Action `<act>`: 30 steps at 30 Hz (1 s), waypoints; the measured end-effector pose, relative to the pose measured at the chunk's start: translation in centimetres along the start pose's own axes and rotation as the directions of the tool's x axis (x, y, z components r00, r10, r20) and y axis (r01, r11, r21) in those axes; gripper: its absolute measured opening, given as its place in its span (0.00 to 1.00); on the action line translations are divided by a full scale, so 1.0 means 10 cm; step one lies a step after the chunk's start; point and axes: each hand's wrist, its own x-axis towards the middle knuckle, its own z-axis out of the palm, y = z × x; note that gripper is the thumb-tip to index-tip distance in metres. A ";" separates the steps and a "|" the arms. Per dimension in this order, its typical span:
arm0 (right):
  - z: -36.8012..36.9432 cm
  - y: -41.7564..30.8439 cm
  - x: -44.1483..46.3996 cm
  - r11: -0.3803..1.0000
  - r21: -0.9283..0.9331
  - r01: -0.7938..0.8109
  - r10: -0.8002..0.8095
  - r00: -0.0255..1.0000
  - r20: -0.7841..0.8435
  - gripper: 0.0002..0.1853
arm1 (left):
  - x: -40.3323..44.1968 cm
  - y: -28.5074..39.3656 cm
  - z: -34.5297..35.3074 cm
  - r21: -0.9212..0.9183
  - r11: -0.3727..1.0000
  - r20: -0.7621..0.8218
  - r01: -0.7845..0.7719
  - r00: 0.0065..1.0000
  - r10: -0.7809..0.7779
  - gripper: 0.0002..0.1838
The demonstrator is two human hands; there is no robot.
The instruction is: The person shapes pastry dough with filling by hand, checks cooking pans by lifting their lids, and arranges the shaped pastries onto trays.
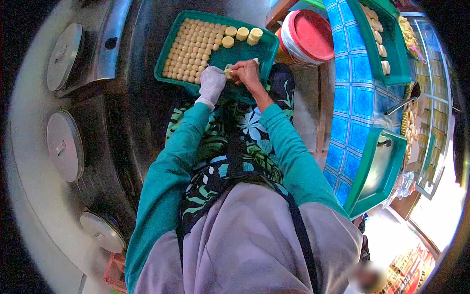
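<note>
A green tray lies across my lap, its left half filled with rows of small round pale balls. Several larger pale yellow discs sit at its upper right, some stacked. My left hand, in a white glove, is closed at the tray's near edge, beside the rows of balls. Bare and pinched, my right hand is close to the left one. Between the two hands is a small yellowish piece, which the fingers of my right hand grip. What the gloved fingers hold is hidden.
Right of the tray stands a bucket with a red lid. Farther right, a table with blue checked cloth bears a green tray of oblong pieces and another green tray. Round metal lids are at the left.
</note>
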 end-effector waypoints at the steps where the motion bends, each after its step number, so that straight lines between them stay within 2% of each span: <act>1: -0.01 0.00 -0.01 0.995 0.098 -0.017 0.015 1.000 0.017 0.05 | 0.01 -0.02 0.04 -0.058 0.998 -0.021 -0.009 1.000 0.008 0.11; 2: -0.02 -0.01 -0.02 0.980 0.196 -0.033 0.027 0.999 0.036 0.04 | 0.03 -0.05 0.07 -0.114 0.993 -0.043 -0.020 0.999 0.015 0.09; 3: -0.02 0.00 -0.02 0.978 0.206 -0.035 0.027 0.999 0.042 0.04 | 0.00 -0.02 0.03 -0.103 0.995 -0.043 -0.015 0.999 0.011 0.09; 5: -0.08 0.00 -0.01 0.904 0.414 -0.108 0.060 0.990 0.127 0.06 | -0.05 0.07 -0.01 -0.292 0.956 -0.149 0.041 0.985 -0.088 0.09; 6: -0.12 -0.04 -0.03 0.903 0.416 -0.106 0.059 0.990 0.125 0.06 | 0.00 0.07 -0.01 -0.290 0.956 -0.150 0.038 0.985 -0.085 0.09; 7: -0.18 -0.09 -0.07 0.872 0.460 -0.169 0.106 0.982 0.159 0.07 | 0.04 0.08 0.00 -0.651 0.726 0.016 0.221 0.961 -0.277 0.08; 8: -0.22 -0.15 -0.11 0.835 0.500 -0.228 0.149 0.970 0.193 0.08 | 0.06 0.08 0.02 -0.862 0.340 0.241 0.375 0.895 -0.377 0.08; 9: -0.22 -0.11 -0.10 0.836 0.499 -0.228 0.150 0.970 0.191 0.08 | 0.05 0.10 0.01 -0.862 0.339 0.242 0.376 0.895 -0.375 0.08; 11: -0.22 -0.05 -0.08 0.792 0.560 -0.243 0.143 0.966 0.216 0.11 | 0.02 0.14 -0.01 -0.892 0.266 0.328 0.365 0.929 -0.173 0.10; 12: -0.22 -0.04 -0.07 0.795 0.558 -0.238 0.140 0.967 0.213 0.11 | 0.01 0.14 -0.03 -0.878 0.316 0.341 0.360 0.933 -0.115 0.09; 15: -0.23 -0.06 -0.18 0.799 0.559 -0.224 0.099 0.964 0.245 0.12 | -0.07 0.14 -0.06 -0.889 0.333 0.323 0.314 0.946 -0.029 0.12; 16: -0.27 -0.16 -0.29 0.786 0.595 -0.166 0.080 0.982 0.168 0.12 | -0.16 0.29 -0.16 -0.885 0.350 0.278 0.308 0.951 -0.133 0.17; 17: -0.30 -0.26 -0.36 0.774 0.625 -0.101 0.058 0.994 0.090 0.13 | -0.17 0.29 -0.18 -0.885 0.350 0.281 0.309 0.951 -0.131 0.17; 18: -0.28 -0.24 -0.38 0.775 0.624 -0.099 0.057 0.995 0.088 0.13 | -0.18 0.28 -0.22 -0.912 0.278 0.292 0.302 0.953 -0.078 0.19; 19: -0.26 -0.22 -0.40 0.815 0.574 -0.081 0.121 0.992 -0.032 0.13 | -0.19 0.28 -0.26 -0.933 0.205 0.299 0.298 0.954 -0.025 0.22; 20: -0.24 -0.20 -0.43 0.851 0.520 -0.068 0.174 0.972 -0.157 0.13 | -0.23 0.28 -0.29 -0.941 0.162 0.308 0.299 0.951 0.037 0.21; 21: -0.22 -0.22 -0.47 0.851 0.521 -0.065 0.173 0.972 -0.160 0.13 | -0.27 0.28 -0.30 -0.941 0.164 0.308 0.298 0.951 0.040 0.21; 23: -0.20 -0.25 -0.54 0.496 0.815 -0.301 0.280 0.943 0.177 0.12 | -0.30 0.32 -0.31 -0.948 0.113 0.301 0.296 0.953 0.029 0.21; 24: -0.20 -0.24 -0.55 0.482 0.831 -0.276 0.220 0.957 0.190 0.08 | -0.29 0.31 -0.28 -0.950 0.109 0.298 0.293 0.954 0.030 0.21; 25: -0.19 -0.22 -0.54 0.486 0.828 -0.278 0.218 0.957 0.194 0.08 | -0.28 0.29 -0.24 -0.956 0.146 0.261 0.256 0.965 0.013 0.19; 26: -0.17 -0.21 -0.54 0.571 0.792 -0.217 0.222 0.969 0.105 0.08 | -0.29 0.26 -0.22 -0.958 0.184 0.224 0.221 0.975 -0.006 0.17; 27: -0.15 -0.24 -0.56 0.650 0.744 -0.156 0.215 0.976 0.017 0.07 | -0.32 0.27 -0.22 -0.959 0.183 0.219 0.217 0.976 -0.011 0.17; 28: -0.12 -0.27 -0.57 0.652 0.742 -0.156 0.209 0.978 0.022 0.07 | -0.36 0.31 -0.20 -0.966 0.173 0.186 0.191 0.981 -0.048 0.15; 30: -0.02 -0.31 -0.62 0.901 0.408 0.145 -0.019 0.955 -0.296 0.07 | -0.38 0.37 -0.16 -0.977 0.159 0.118 0.139 0.983 -0.138 0.09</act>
